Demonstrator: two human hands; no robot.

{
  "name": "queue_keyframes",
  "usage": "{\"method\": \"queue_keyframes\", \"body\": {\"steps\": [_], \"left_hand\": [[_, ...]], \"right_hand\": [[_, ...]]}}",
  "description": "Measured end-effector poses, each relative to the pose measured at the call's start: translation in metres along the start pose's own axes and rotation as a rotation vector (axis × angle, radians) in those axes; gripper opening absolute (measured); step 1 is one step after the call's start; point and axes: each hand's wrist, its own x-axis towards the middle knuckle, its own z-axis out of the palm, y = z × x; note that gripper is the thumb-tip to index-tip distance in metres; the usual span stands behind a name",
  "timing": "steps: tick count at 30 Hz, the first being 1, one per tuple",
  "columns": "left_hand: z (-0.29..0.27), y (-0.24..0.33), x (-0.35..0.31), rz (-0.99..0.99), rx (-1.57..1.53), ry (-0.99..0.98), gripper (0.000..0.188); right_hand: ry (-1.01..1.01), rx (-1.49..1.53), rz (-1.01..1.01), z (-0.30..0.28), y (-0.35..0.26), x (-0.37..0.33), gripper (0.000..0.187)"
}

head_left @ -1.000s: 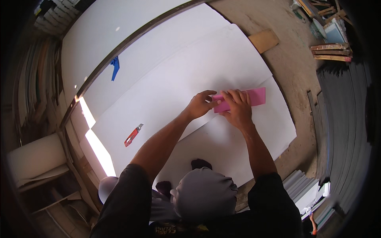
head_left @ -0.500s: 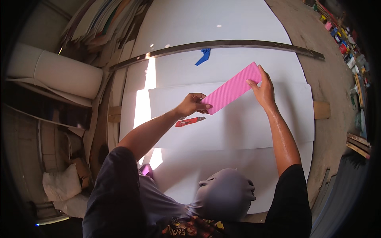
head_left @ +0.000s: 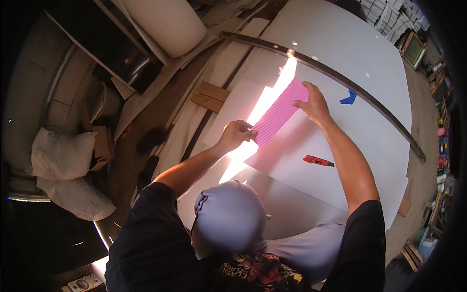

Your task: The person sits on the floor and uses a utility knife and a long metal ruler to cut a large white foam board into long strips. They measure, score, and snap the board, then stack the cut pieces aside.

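Observation:
A pink strip of finely ribbed sheet [head_left: 278, 114] is held up slantwise between both hands. At its near left corner my left hand [head_left: 237, 135] pinches it between thumb and fingers. My right hand [head_left: 314, 103] grips the far right end, thumb on the near face and fingers round the edge. Below the strip are large white sheets [head_left: 369, 141] with a bright sunlit streak. A red utility knife [head_left: 317, 160] lies on the sheets, nearer my right forearm. Farther off lies a small blue piece [head_left: 348, 98], close to a long dark bar [head_left: 335, 75].
A thick white roll [head_left: 168, 24] and a dark glossy panel [head_left: 104, 44] stand at the upper left. White sacks [head_left: 63, 155] lie at the left. A wood block [head_left: 210, 96] sits by the sheets' left edge. Assorted clutter [head_left: 440, 160] lines the right side.
My view has swung left, so the knife, blue piece and bar appear farther right. The pink strip, still in both hands, is now over the sunlit streak and tilted more steeply.

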Motion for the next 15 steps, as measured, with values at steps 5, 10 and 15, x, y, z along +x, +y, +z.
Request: {"method": "queue_keyframes", "body": {"steps": [5, 10, 15], "left_hand": [[-0.071, -0.086, -0.028, -0.041, -0.214, 0.256, 0.020], [-0.095, -0.101, -0.055, -0.232, 0.135, 0.435, 0.033], [-0.101, -0.122, -0.060, -0.239, 0.074, 0.471, 0.029]], "right_hand": [[-0.131, 0.053, -0.051, 0.116, -0.060, 0.041, 0.071], [-0.335, -0.030, -0.037, 0.196, -0.079, 0.059, 0.071], [-0.424, -0.063, 0.079, 0.213, -0.127, 0.063, 0.083]]}}
